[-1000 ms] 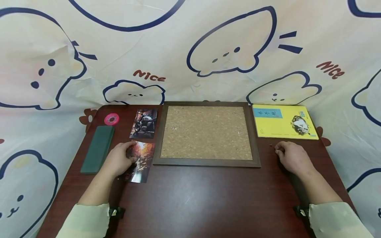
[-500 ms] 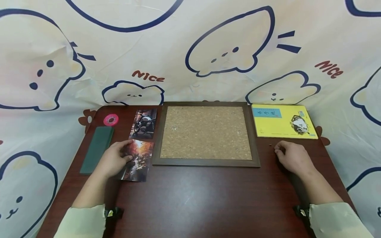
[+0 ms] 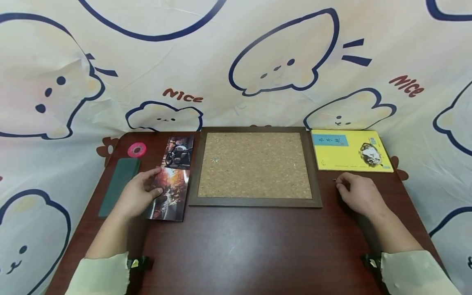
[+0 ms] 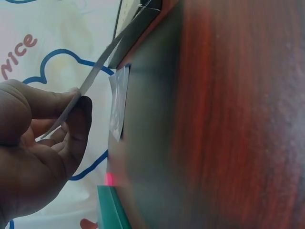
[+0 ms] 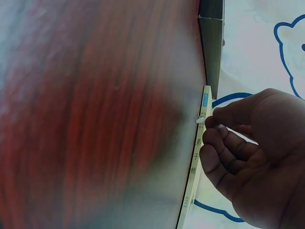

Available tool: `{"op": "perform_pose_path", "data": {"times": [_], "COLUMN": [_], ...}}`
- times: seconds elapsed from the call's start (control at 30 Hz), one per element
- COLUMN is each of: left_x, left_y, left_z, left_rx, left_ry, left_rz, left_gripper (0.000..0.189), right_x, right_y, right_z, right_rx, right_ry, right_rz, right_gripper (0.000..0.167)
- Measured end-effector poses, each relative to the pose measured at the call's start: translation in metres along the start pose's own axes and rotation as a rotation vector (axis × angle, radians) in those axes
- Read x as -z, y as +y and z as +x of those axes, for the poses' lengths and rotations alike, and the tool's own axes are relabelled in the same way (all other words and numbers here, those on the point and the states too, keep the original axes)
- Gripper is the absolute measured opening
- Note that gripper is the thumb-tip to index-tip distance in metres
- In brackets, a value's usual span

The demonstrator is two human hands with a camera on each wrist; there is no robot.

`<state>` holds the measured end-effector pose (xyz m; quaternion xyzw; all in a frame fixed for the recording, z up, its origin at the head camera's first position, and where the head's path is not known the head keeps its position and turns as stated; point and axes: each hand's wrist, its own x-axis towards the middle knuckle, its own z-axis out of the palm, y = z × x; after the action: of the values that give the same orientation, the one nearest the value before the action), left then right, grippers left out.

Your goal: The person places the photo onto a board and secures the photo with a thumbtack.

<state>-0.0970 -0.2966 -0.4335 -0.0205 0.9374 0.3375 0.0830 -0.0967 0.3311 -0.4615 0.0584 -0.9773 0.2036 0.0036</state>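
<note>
The fingers of my left hand (image 3: 137, 193) pinch the left edge of a glossy photo (image 3: 172, 196), orange at its far part and dark at its near part; it is raised and tilted over the worktop (image 3: 236, 250), left of the cork board (image 3: 254, 164). My right hand (image 3: 360, 196) has bent fingers at a small pale thing (image 5: 200, 120); whether they hold it, I cannot tell. The shiny red-brown worktop stands before a printed cloth (image 3: 217, 61). Nearer than the board, a wide stretch of worktop lies between my hands.
</note>
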Motion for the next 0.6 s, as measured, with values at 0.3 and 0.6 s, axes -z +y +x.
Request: {"op": "perform_pose_path", "data": {"times": [0.3, 0.6], "left_x": [-0.001, -0.006], "left_y": [0.012, 0.022], "left_z": [0.005, 0.011], "left_rx": [0.027, -0.027], "left_ry": [0.003, 0.017], "left_rz": [-0.030, -0.034], "left_gripper": [0.066, 0.065], "right_x": [-0.001, -0.002], "right_y": [-0.006, -0.014], "right_z": [0.005, 0.009], "right_rx": [0.021, 0.025], "right_ry": [0.026, 0.031], "right_rz": [0.003, 0.044], "right_gripper": [0.008, 0.010]}}
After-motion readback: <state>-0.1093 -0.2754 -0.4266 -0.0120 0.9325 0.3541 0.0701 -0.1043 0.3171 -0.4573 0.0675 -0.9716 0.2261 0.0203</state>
